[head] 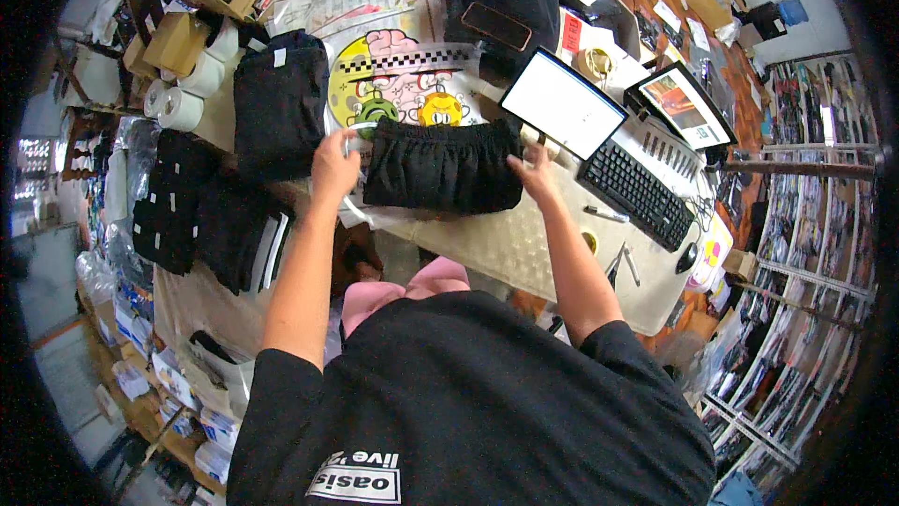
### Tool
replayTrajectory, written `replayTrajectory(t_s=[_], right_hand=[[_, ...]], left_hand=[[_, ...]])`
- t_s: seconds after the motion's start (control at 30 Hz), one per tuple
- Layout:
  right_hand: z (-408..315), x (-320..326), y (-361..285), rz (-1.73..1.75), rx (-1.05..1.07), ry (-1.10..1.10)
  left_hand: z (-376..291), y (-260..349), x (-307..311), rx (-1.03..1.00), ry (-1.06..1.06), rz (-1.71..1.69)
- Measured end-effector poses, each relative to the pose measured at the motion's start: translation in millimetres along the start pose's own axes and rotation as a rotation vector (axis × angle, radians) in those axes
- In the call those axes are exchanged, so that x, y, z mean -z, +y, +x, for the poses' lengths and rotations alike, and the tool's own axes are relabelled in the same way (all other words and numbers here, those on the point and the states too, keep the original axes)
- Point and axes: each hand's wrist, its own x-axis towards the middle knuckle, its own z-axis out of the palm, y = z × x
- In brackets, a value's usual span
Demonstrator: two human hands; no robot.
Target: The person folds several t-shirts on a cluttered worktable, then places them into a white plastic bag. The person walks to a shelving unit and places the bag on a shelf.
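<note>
Folded black shorts with a gathered elastic waistband (442,167) lie before me on the table, over clear plastic and printed transfer sheets (400,78). At the left end of the shorts, my left hand (338,163) holds a white plastic edge or strip. My right hand (534,167) is at their right end, fingers apart; whether it touches the cloth is hard to tell. A stack of folded black garments (281,99) stands beyond my left hand. Another pile of black cloth (499,7) lies at the back.
Right of the shorts are a tablet-like screen (564,102), a second screen (685,106), a black keyboard (638,193), a marker (607,213), scissors (616,266) and a mouse (687,258). More black garments (225,225) are at the left, below white rolls (180,109).
</note>
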Motion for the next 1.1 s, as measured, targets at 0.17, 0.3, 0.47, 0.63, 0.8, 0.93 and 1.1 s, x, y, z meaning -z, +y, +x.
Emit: replayTrajectory(t_s=[0.17, 0.3, 0.47, 0.63, 0.8, 0.93, 1.1], right_hand=[[-26, -25, 30, 0.052, -0.346, -0.147], [-33, -28, 18, 0.305, -0.57, -0.206], [-56, 1, -31, 0.596, -0.539, -0.346], [-121, -38, -95, 0.514, -0.568, -0.488], [-202, -171, -194, 0.404, -0.442, -0.726], [-248, -266, -260, 0.452, -0.263, -0.834], [-271, -356, -236, 0.433, -0.326, -0.802]], left_hand=[[-36, -42, -58, 0.581, -0.32, -0.066], [-43, -37, -85, 0.61, -0.283, -0.281], [-55, -10, -34, 0.432, -0.337, -0.399], [-110, -36, 103, 0.181, -0.183, -0.627], [-147, -121, 265, 0.245, 0.045, -0.227], [-138, -191, 380, 0.239, 0.157, -0.046], [-110, -228, 390, 0.351, 0.472, 0.297]])
